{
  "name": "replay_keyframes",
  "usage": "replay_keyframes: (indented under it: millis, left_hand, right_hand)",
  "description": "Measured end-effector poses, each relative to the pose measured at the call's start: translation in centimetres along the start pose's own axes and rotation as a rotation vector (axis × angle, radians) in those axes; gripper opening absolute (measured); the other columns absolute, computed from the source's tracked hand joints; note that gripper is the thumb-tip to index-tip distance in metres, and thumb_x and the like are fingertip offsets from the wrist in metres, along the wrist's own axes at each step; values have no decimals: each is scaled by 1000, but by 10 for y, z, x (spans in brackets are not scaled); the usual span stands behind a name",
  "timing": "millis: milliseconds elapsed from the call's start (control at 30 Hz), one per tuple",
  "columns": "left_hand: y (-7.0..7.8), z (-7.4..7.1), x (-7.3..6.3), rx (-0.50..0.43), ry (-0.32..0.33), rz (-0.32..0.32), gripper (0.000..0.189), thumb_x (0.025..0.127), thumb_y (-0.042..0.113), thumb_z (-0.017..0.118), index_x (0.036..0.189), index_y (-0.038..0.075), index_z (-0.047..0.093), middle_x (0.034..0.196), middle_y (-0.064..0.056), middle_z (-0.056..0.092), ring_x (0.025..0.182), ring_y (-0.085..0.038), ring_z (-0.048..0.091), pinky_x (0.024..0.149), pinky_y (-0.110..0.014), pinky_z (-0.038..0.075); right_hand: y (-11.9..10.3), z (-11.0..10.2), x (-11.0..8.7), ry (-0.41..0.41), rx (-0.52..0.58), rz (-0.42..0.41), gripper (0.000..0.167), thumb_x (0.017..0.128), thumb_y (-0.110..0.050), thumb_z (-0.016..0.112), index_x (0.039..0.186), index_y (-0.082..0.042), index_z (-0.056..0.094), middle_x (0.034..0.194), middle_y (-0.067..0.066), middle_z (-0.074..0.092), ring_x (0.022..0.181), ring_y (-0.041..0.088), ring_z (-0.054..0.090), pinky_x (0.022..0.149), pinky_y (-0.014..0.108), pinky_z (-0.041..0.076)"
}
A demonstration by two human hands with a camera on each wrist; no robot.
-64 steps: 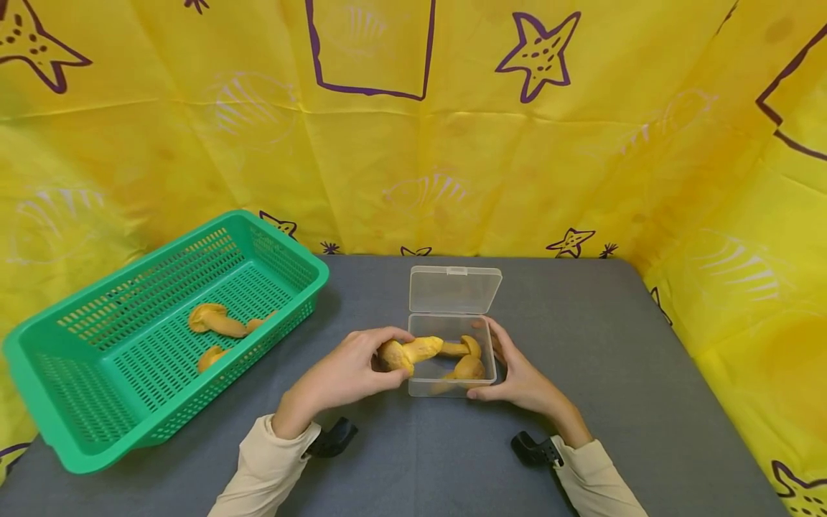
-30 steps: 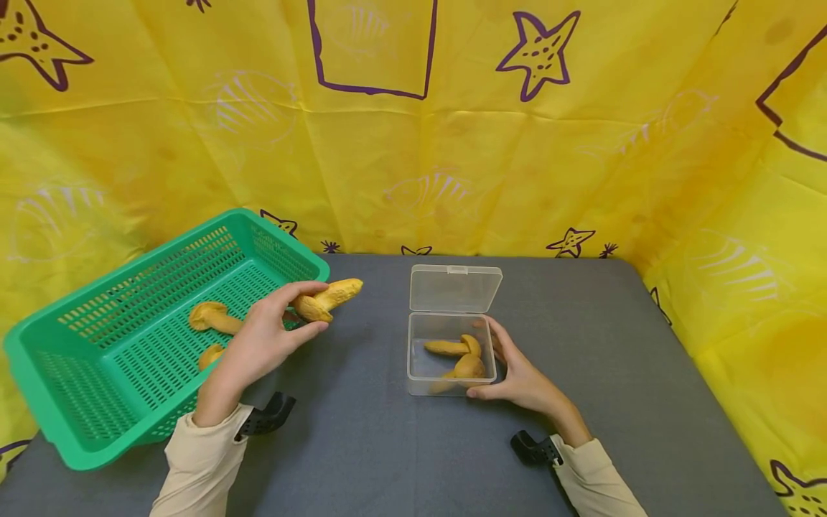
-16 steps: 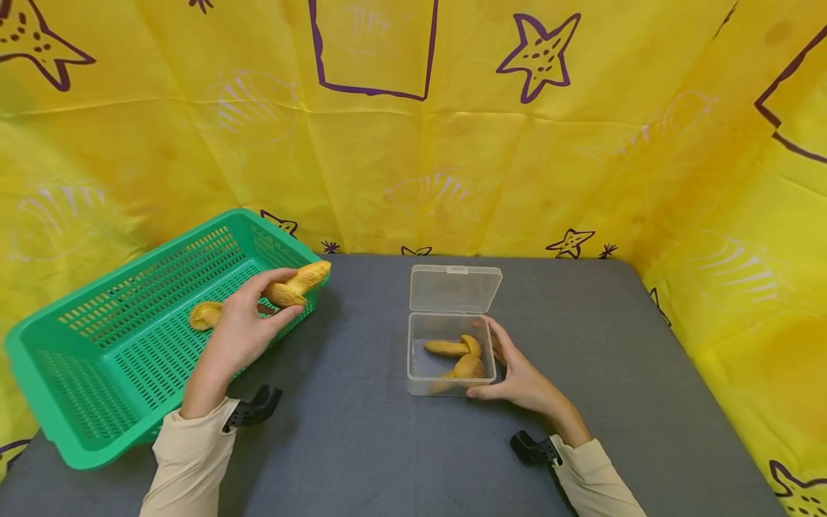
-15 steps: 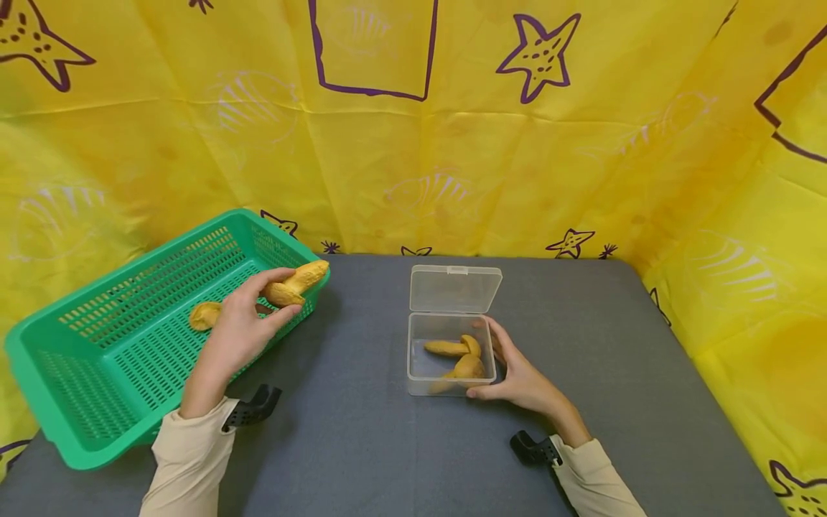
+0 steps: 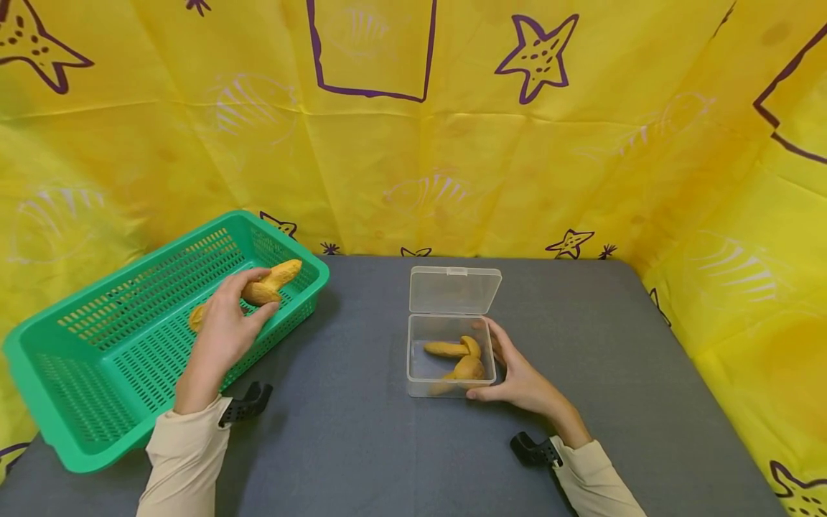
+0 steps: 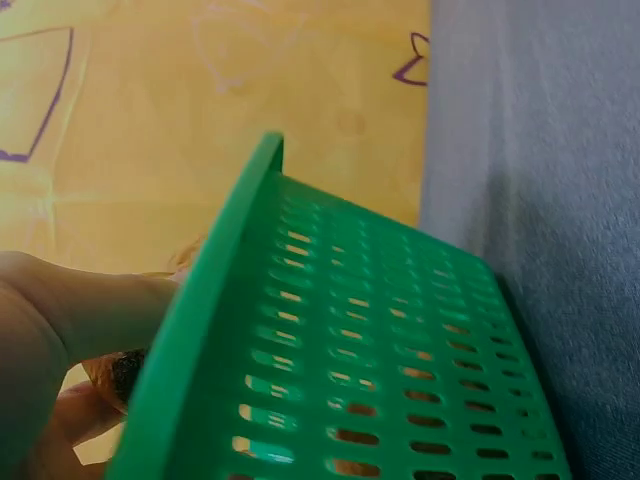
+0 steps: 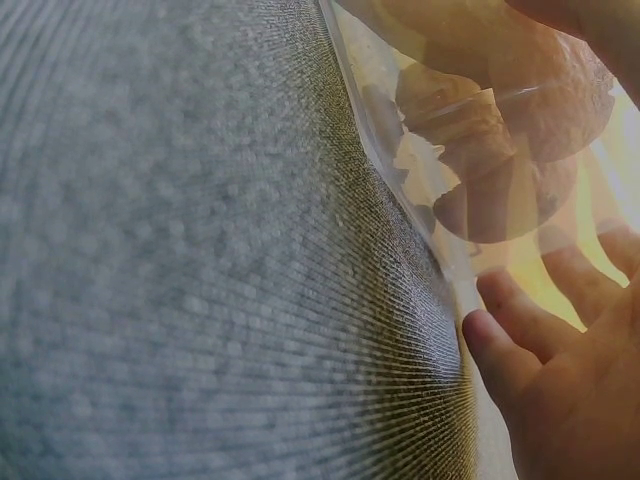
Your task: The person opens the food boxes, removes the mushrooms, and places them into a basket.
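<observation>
In the head view my left hand (image 5: 222, 319) pinches a yellow-brown mushroom (image 5: 282, 275) by its cap, stem pointing up and right, over the near right part of the green basket (image 5: 64, 441). The left wrist view shows the basket's slotted side wall (image 6: 390, 330) in front of the fingers, hiding most of the mushroom. My right hand (image 5: 520, 377) grips the right side of a clear plastic box (image 5: 418, 389), thumb at the front and fingers behind. Inside it lie two mushrooms, one with a slim stem (image 5: 444, 349) and one with a round cap (image 5: 470, 368).
Another mushroom (image 5: 196, 317) in the basket shows partly behind the left hand. The box's hinged lid (image 5: 455, 290) stands up at the back. A grey cloth (image 5: 362, 445) covers the table, and a yellow printed curtain (image 5: 413, 158) hangs behind and at the sides.
My left hand has carried the mushroom from over the box leftward to above the basket. The right hand and the box have stayed in place.
</observation>
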State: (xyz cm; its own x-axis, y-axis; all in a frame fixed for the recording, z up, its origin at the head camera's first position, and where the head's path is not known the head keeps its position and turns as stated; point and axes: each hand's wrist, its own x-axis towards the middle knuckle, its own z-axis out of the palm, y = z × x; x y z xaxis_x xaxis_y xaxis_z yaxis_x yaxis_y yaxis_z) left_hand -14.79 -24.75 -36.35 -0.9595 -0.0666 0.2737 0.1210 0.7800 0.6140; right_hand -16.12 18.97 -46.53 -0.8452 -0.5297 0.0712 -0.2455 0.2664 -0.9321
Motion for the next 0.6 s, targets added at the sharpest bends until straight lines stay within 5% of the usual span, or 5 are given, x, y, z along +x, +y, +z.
replay_keyframes:
  millis: [67, 600]
  left_hand:
    - [-3, 0, 0, -5, -10, -6, 53, 89, 3, 70, 139, -1, 52, 135, -31, 51, 120, -45, 47, 93, -62, 39]
    - [-20, -1, 5, 75, -104, -59, 54, 89, 8, 72, 139, 2, 53, 119, -29, 58, 99, -42, 58, 79, -55, 46]
  right_hand:
    - [0, 0, 0, 0, -1, 1, 115, 72, -16, 90, 157, -29, 14, 162, 13, 25, 149, 34, 28, 107, 8, 27]
    - [1, 1, 0, 5, -13, 1, 115, 72, -16, 89, 158, -30, 13, 162, 12, 26, 149, 34, 26, 108, 9, 24]
